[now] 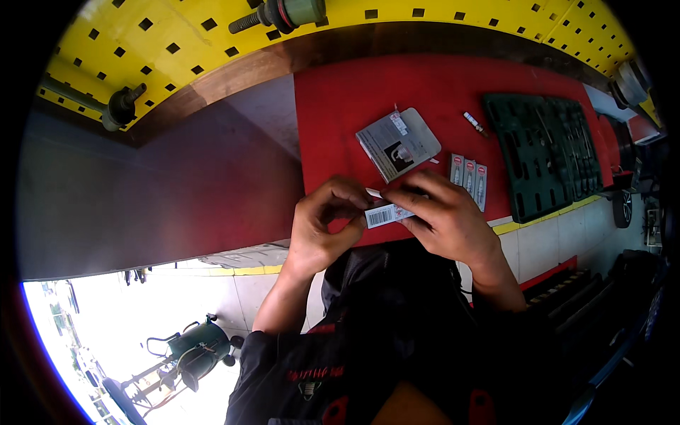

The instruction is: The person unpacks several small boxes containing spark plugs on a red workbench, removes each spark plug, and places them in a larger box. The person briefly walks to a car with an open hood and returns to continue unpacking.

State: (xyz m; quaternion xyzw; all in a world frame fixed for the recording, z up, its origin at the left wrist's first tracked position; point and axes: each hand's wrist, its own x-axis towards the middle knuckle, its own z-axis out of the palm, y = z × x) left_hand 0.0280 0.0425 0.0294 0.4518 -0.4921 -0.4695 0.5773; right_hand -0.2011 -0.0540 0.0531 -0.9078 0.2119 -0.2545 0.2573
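Note:
Between my two hands, near the front edge of the red bench mat, is a small white spark plug box with a barcode on its side. My left hand pinches its left end, thumb below and fingers above. The fingers and thumb of my right hand grip its other end and cover part of it. A white flap stands up at the box's top edge. Just beyond lies a larger grey carton with its flap open. Several more small spark plug boxes lie beside my right hand, and a loose spark plug rests farther back.
A dark green tool case lies open at the right of the red mat. Yellow pegboard with hanging metal parts runs along the back. A grey bench surface extends left. A green tank stands on the floor, lower left.

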